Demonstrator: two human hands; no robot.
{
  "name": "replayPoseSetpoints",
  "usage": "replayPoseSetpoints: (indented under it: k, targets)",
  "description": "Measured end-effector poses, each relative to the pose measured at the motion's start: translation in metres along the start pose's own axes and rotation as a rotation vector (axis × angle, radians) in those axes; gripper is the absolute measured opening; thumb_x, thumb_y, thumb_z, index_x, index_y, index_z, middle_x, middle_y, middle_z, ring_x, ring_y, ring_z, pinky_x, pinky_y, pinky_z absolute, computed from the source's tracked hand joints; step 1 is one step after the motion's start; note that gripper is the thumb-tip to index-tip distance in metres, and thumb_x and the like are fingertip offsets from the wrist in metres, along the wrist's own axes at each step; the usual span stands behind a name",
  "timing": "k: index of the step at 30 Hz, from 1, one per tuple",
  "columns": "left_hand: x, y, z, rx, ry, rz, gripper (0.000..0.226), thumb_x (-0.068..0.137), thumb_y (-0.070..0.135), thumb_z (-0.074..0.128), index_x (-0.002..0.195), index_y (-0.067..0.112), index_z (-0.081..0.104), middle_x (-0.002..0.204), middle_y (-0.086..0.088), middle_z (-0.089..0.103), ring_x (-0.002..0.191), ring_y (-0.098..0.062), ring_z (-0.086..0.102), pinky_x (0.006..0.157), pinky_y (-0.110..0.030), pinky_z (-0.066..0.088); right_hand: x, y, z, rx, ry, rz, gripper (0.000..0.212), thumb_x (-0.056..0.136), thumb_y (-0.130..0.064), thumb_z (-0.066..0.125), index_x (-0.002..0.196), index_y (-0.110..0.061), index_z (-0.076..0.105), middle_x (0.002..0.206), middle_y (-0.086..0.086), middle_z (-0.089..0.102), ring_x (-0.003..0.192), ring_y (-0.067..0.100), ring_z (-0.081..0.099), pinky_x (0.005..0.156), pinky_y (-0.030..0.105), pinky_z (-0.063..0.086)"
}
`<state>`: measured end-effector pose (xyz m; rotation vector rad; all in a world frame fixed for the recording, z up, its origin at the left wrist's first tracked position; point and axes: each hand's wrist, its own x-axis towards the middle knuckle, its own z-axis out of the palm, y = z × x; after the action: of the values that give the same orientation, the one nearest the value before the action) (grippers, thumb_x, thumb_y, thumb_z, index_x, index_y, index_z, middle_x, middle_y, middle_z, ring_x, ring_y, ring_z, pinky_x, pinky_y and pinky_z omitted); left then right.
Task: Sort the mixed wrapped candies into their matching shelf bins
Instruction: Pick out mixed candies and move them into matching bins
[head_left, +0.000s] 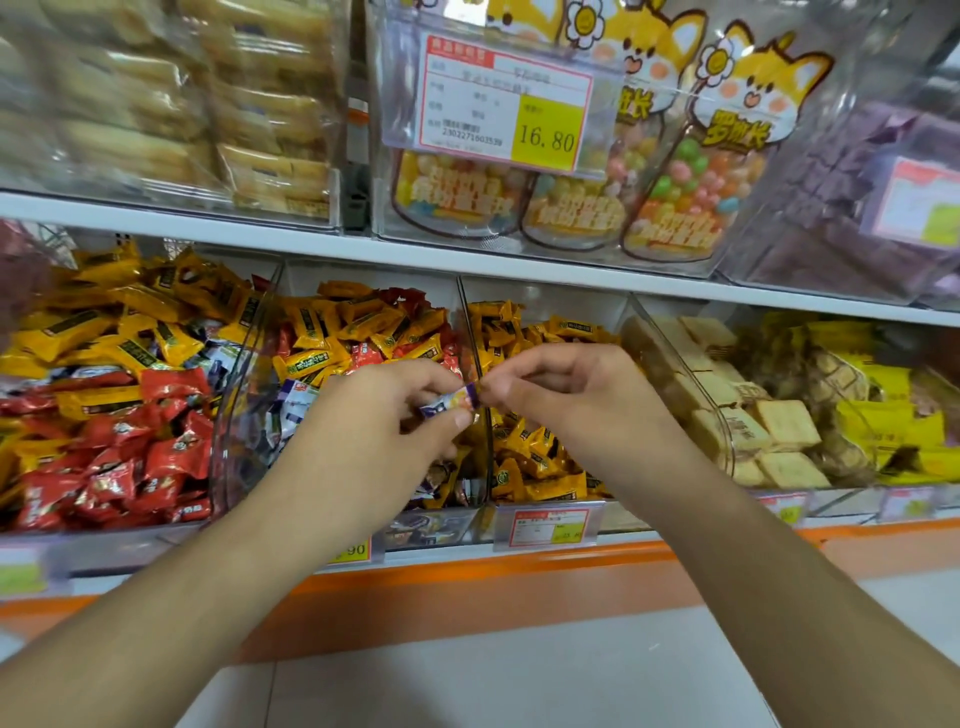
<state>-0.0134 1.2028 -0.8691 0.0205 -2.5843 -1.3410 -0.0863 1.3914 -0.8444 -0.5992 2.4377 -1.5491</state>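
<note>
Left hand (374, 415) and right hand (566, 395) are pinching one small purple-and-white wrapped candy (451, 402) between them.
They are holding it before the clear divider (470, 332) separating the mixed-candy bin (363, 338) from the yellow-candy bin (540, 457), near the shelf's front edge.

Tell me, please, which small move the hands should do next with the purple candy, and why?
Probably the right hand should let go, so the left hand can carry the purple candy down into the second bin. Both hands pinch it now, and similar purple-white wrappers lie in that bin, not among the yellow candies behind.
</note>
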Motion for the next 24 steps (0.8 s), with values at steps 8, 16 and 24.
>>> replayPoseSetpoints:
  k: [8,16,24]
  targets:
    - [0.004,-0.017,-0.001,0.359,-0.115,0.143,0.060,0.103,0.035,0.054,0.158,0.042,0.029,0.162,0.027,0.024,0.147,0.000,0.028,0.117,-0.018,0.019,0.045,0.064,-0.031,-0.627,0.225,0.014,0.036,0.102,-0.011,0.058,0.135,-0.022,0.065,0.131,-0.004,0.068,0.121,0.019,0.064,0.088,0.026,0.050]
    - [0.004,-0.018,0.016,0.336,-0.292,0.186,0.056,0.105,0.050,0.043,0.156,0.054,0.020,0.159,0.044,0.003,0.145,0.015,0.016,0.120,-0.021,0.024,0.074,0.099,-0.027,-0.830,0.175,0.017,0.035,0.096,-0.008,0.068,0.128,-0.020,0.071,0.127,0.005,0.069,0.105,0.019,0.069,0.085,0.021,0.049]
    - [0.004,-0.013,0.015,0.310,-0.282,0.166,0.054,0.104,0.048,0.047,0.155,0.051,0.028,0.160,0.040,0.010,0.145,0.011,0.024,0.118,-0.020,0.020,0.053,0.092,-0.043,-0.676,0.351,0.001,0.016,0.093,-0.006,0.073,0.089,-0.020,0.080,0.092,-0.005,0.074,0.085,0.009,0.067,0.066,0.012,0.045]
